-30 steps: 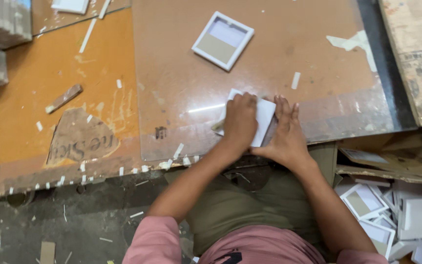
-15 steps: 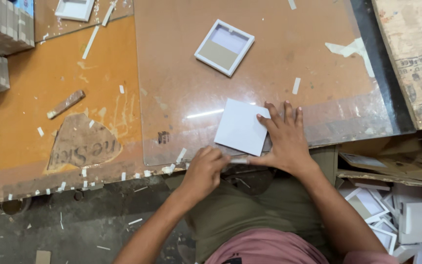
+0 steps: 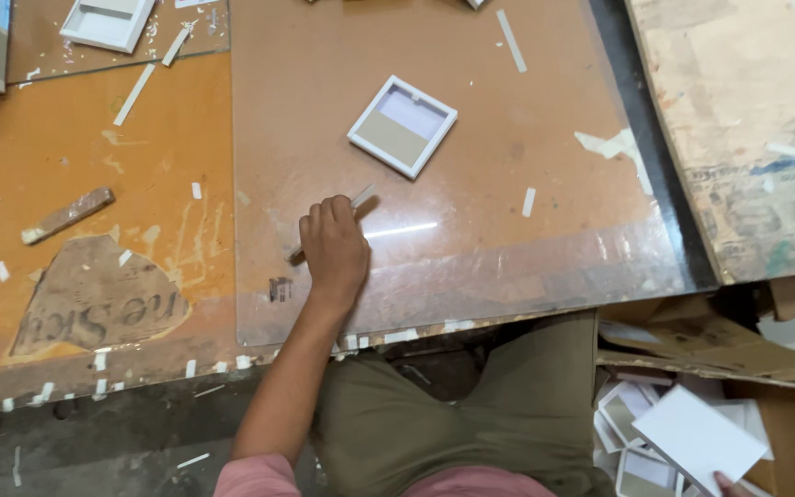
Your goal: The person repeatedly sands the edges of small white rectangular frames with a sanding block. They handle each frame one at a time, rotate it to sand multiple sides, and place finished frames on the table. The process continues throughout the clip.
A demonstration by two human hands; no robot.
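Observation:
My left hand (image 3: 335,250) rests on the glass-covered part of the worktable (image 3: 508,276). It is closed around a thin pale stick (image 3: 361,195) that pokes out past my fingers at both ends. A white square frame (image 3: 402,126) with a tan and pale inset lies face up just beyond that hand. Only the fingertips of my right hand (image 3: 721,481) show, at the bottom right edge. They grip a plain white square panel (image 3: 699,439) over a cardboard box (image 3: 692,345) beside my knee.
The box holds several white frames (image 3: 632,414). Another white frame (image 3: 108,20) lies at the far left, and a small wooden block (image 3: 66,214) on the orange board. White strips litter the table. A worn board (image 3: 747,129) lies to the right.
My right hand has carried the white square panel off the table down to the box at the right. My left hand returned to the table and closed on the thin stick.

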